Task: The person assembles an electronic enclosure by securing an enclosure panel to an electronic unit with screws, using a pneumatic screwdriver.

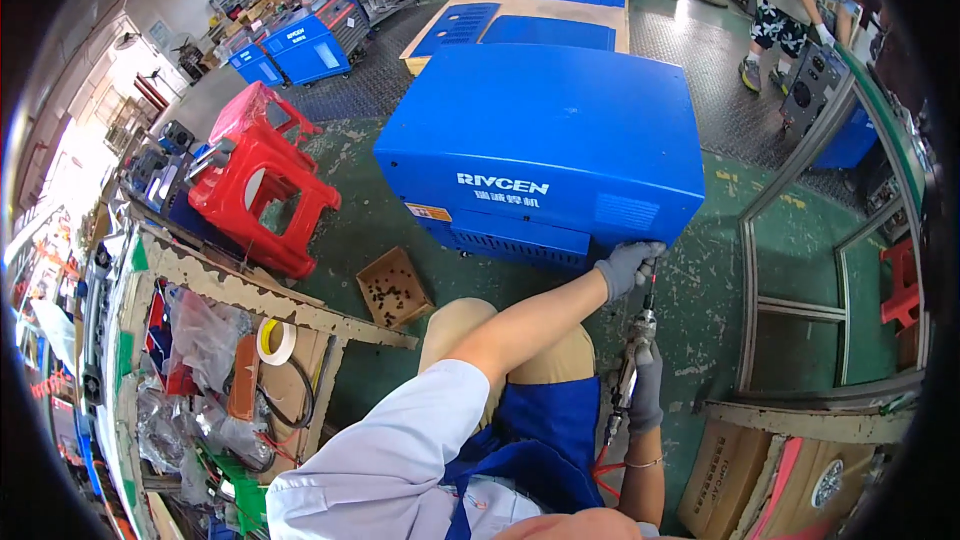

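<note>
A large blue metal machine housing (540,110) stands in front of me, with a slotted vent strip low on its front face. My left hand (628,268), in a grey glove, reaches to the lower right corner of that face. Its fingers are closed together by the tip of the bit; whatever they pinch is too small to make out. Wrapped in my right hand (648,390), also gloved in grey, is a silver air screwdriver (630,370), its bit pointing up toward the corner. A red hose (602,470) runs from the tool's lower end.
An open cardboard box (395,288) of small dark screws lies on the green floor. Red plastic stools (262,185) stand left, near a cluttered shelf (230,280). A metal frame (750,280) is right. Blue panels (548,32) lie on a table behind; another person (790,0) works far right.
</note>
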Demonstrator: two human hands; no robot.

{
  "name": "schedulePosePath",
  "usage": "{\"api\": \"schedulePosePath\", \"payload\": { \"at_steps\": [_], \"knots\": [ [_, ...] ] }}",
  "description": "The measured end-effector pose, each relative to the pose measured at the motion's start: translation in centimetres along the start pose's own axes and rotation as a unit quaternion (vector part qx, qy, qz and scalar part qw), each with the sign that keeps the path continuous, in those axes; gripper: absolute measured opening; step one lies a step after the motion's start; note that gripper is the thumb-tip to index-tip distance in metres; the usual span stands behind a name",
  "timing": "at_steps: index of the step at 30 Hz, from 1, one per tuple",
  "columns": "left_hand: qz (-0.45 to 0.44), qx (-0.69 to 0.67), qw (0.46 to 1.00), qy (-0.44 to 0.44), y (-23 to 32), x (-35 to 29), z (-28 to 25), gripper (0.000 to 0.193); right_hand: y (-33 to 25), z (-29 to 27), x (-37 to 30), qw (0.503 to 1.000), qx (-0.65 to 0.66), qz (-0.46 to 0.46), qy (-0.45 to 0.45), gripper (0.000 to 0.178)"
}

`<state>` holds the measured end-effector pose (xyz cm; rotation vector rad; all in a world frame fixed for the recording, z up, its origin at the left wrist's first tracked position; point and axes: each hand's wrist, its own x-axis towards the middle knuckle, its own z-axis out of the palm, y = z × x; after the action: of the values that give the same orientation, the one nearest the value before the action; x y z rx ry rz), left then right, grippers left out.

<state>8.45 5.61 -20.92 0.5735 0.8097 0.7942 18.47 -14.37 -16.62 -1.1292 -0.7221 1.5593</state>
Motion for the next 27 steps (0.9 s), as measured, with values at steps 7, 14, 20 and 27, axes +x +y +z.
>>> {"api": "schedulePosePath", "payload": {
  "at_steps": [7,14,20,27],
  "knots": [
    [-0.035,0.049,0.996,-0.066,0.5,-0.8,0.1,0.015,0.5,-2.0,-2.8,0.996,-0.075,-0.045,0.022,0.065],
    [-0.084,0.105,0.965,-0.227,0.4,0.7,-7.4,0.032,2.2,-4.4,-1.3,0.97,-0.236,-0.02,0.061,0.076],
    [-0.037,-0.013,0.991,-0.127,-8.0,1.8,-10.2,0.026,4.4,-3.7,1.8,0.938,-0.339,0.033,0.066,0.081],
    [-0.049,0.133,0.99,0.027,-9.6,1.9,-7.1,0.021,6.0,-4.5,3.3,0.936,-0.314,0.143,0.072,0.082]
  ]
}}
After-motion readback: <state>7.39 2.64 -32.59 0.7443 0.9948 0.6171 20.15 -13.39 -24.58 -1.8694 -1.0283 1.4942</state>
